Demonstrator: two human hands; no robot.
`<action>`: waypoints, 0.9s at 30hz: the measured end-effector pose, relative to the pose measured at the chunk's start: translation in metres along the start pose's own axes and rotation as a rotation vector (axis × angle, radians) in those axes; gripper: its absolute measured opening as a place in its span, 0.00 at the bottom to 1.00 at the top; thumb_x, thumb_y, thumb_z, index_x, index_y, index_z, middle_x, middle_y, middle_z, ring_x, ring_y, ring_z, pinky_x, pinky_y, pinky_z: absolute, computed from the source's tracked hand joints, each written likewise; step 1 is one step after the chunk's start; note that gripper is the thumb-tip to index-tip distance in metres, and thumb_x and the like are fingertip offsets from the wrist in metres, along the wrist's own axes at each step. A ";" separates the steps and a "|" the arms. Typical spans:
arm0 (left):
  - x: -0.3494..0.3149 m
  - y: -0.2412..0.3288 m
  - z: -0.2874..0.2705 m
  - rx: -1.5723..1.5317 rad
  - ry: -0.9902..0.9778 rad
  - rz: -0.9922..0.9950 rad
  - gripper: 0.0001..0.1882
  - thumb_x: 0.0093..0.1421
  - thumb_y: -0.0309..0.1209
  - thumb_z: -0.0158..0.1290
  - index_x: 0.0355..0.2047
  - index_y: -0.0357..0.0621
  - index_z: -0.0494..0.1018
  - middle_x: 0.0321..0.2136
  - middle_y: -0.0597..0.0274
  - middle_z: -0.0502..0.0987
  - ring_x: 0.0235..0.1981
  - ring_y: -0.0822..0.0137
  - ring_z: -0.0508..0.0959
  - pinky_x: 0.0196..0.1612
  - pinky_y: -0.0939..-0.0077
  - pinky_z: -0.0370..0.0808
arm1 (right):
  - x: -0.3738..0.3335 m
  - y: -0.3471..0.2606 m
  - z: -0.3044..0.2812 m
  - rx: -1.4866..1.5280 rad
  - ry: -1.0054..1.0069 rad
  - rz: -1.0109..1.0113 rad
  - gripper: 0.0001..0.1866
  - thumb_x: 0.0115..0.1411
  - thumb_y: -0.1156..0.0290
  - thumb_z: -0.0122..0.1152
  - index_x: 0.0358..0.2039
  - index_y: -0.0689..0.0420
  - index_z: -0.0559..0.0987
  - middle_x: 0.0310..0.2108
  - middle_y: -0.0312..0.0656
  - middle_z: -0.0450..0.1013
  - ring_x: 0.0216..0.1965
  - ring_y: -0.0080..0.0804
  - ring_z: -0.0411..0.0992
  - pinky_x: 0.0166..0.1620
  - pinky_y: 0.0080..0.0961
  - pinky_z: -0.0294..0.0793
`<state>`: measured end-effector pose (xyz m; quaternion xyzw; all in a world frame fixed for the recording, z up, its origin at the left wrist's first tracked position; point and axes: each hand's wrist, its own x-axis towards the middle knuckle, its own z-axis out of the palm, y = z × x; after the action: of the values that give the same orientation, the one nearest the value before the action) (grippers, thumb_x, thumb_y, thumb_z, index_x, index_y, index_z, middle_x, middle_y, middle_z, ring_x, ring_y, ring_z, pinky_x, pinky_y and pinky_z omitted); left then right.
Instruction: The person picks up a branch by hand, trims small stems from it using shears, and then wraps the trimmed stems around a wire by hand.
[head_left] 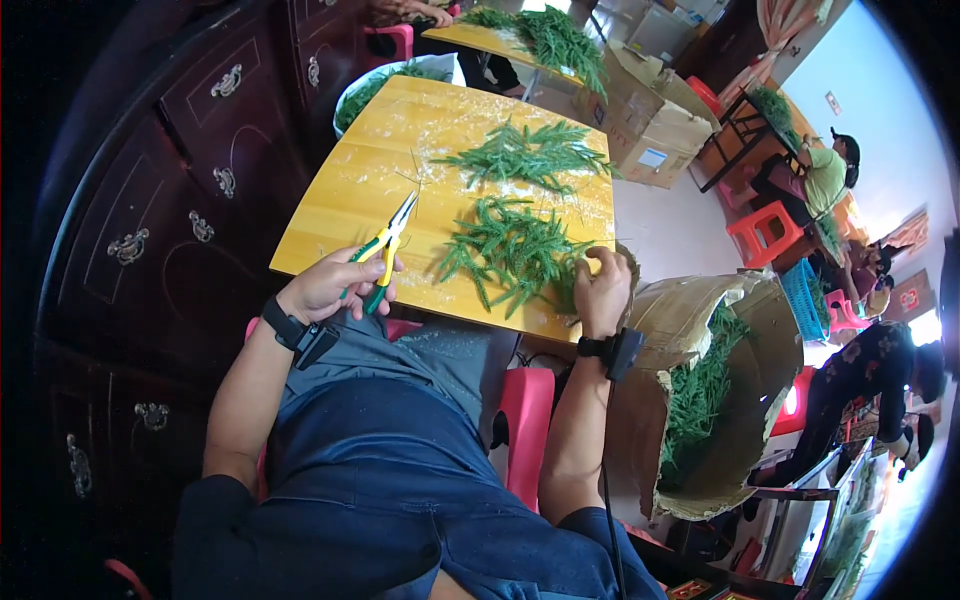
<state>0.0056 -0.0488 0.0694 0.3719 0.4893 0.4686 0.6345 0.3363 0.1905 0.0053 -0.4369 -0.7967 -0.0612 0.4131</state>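
Note:
My left hand point(335, 283) is closed around a pair of long-nose pliers point(395, 234) with yellow and green handles. The pliers' tip points away from me over the wooden table point(345, 185), near thin dark wires point(415, 172). At the table's right edge, my right hand point(603, 295) has its fingers curled at the side of the near pile of green artificial pine sprigs point(510, 250). It seems to pinch a sprig there, though the fingertips are partly hidden. Beyond lies a second pile of similar sprigs point(540, 157). Both wrists wear dark strapped devices.
An open cardboard box point(640, 385) holding more greenery stands close on my right. A white sack point(450, 68) of greenery is behind the table. Dark drawers point(205, 110) line the left. Another carton point(665, 135), a red stool point(765, 234) and several people at work are farther right.

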 end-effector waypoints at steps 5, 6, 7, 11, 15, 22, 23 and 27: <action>-0.008 -0.001 -0.001 -0.009 0.026 0.000 0.19 0.69 0.39 0.47 0.54 0.39 0.65 0.33 0.60 0.77 0.29 0.73 0.80 0.21 0.88 0.73 | 0.027 -0.038 -0.022 -0.026 -0.431 0.136 0.19 0.53 0.55 0.66 0.41 0.54 0.78 0.38 0.49 0.77 0.39 0.49 0.76 0.49 0.46 0.71; -0.006 0.001 0.001 -0.007 0.023 0.006 0.19 0.69 0.39 0.47 0.54 0.39 0.65 0.33 0.60 0.77 0.29 0.73 0.80 0.21 0.88 0.73 | 0.030 -0.041 -0.014 -0.106 -0.527 0.132 0.23 0.53 0.54 0.65 0.45 0.54 0.76 0.38 0.49 0.77 0.39 0.50 0.77 0.49 0.45 0.71; -0.005 0.002 0.002 -0.009 0.019 0.007 0.19 0.69 0.39 0.47 0.54 0.39 0.65 0.33 0.60 0.77 0.29 0.73 0.80 0.20 0.88 0.73 | 0.032 -0.043 -0.003 -0.187 -0.623 0.126 0.27 0.52 0.52 0.65 0.49 0.53 0.75 0.37 0.49 0.78 0.39 0.51 0.77 0.48 0.45 0.72; -0.005 -0.002 0.002 -0.014 0.021 0.009 0.20 0.69 0.39 0.48 0.54 0.39 0.65 0.34 0.59 0.77 0.29 0.73 0.80 0.20 0.88 0.74 | 0.039 -0.051 0.051 -0.225 -0.615 0.054 0.30 0.52 0.51 0.61 0.53 0.53 0.73 0.37 0.51 0.78 0.41 0.52 0.77 0.49 0.46 0.73; -0.008 -0.003 -0.002 -0.007 0.017 0.014 0.20 0.67 0.39 0.48 0.54 0.39 0.66 0.34 0.58 0.77 0.29 0.71 0.80 0.20 0.87 0.75 | 0.045 -0.077 0.072 -0.223 -0.593 0.059 0.25 0.53 0.57 0.61 0.50 0.54 0.74 0.41 0.51 0.77 0.44 0.50 0.77 0.53 0.51 0.69; -0.014 -0.005 -0.010 -0.002 0.041 0.015 0.20 0.69 0.41 0.48 0.54 0.39 0.66 0.33 0.61 0.78 0.29 0.73 0.80 0.20 0.87 0.72 | 0.057 -0.102 0.041 0.110 -0.165 -0.101 0.18 0.51 0.67 0.61 0.44 0.56 0.78 0.40 0.52 0.76 0.44 0.49 0.76 0.52 0.48 0.70; -0.015 -0.007 -0.009 -0.006 0.043 0.013 0.20 0.69 0.40 0.48 0.54 0.39 0.66 0.34 0.60 0.77 0.30 0.72 0.80 0.20 0.87 0.73 | 0.062 -0.114 0.037 0.252 -0.117 -0.142 0.19 0.50 0.68 0.63 0.44 0.56 0.78 0.39 0.54 0.76 0.43 0.51 0.75 0.50 0.46 0.72; -0.003 0.000 -0.007 0.000 0.033 0.027 0.20 0.69 0.39 0.47 0.54 0.39 0.66 0.34 0.58 0.77 0.31 0.70 0.80 0.20 0.86 0.74 | 0.054 -0.162 0.047 0.302 -0.349 -0.232 0.15 0.49 0.67 0.65 0.37 0.58 0.79 0.32 0.51 0.77 0.40 0.53 0.75 0.45 0.41 0.74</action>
<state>-0.0016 -0.0519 0.0688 0.3707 0.4946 0.4830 0.6202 0.1719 0.1474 0.0562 -0.2799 -0.9008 0.0880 0.3202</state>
